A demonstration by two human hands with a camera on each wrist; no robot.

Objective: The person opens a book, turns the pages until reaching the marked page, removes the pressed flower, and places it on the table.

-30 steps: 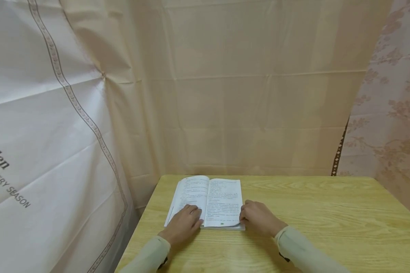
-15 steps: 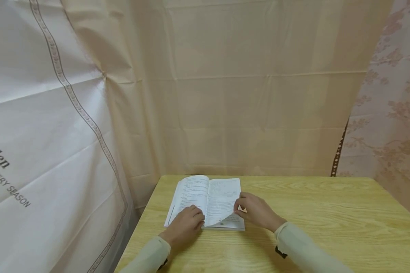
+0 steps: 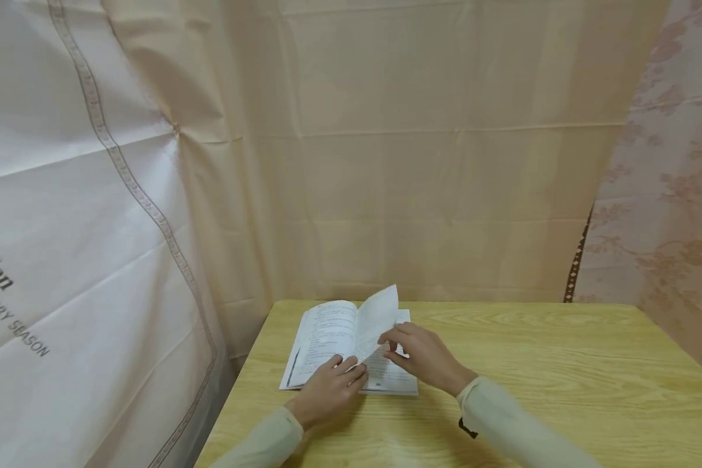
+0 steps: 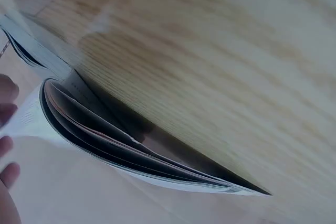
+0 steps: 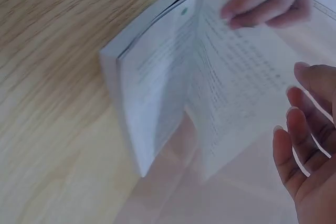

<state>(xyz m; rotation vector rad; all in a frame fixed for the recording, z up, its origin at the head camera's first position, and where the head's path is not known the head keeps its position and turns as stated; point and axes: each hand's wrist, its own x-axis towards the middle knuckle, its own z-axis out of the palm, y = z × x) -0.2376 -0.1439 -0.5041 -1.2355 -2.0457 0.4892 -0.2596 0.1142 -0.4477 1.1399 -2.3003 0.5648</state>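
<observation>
An open book [image 3: 324,338] with printed pages lies on the table [image 3: 532,364]. One page [image 3: 380,315] stands up from its right half, tilted toward the left half. My left hand [image 3: 330,390] rests at the book's lower middle, fingers over the foot of the raised page. Beside that page's outer edge is my right hand [image 3: 424,354], its fingers loosely bent. In the right wrist view, the right hand's thumb and fingertips [image 5: 299,111] are apart near the page's edge; whether they touch it is unclear. The left wrist view shows the fanned bottom edges of the book's pages [image 4: 131,156].
A beige cloth [image 3: 433,162] hangs behind the table. At the left is a white cloth [image 3: 93,260] with printed lettering, and at the right a floral cloth [image 3: 673,195]. Bare wood lies to the right of the book.
The right hand has moved left from the book's right edge, and a page has lifted up toward the left. The left hand has shifted slightly right, onto the foot of that page.
</observation>
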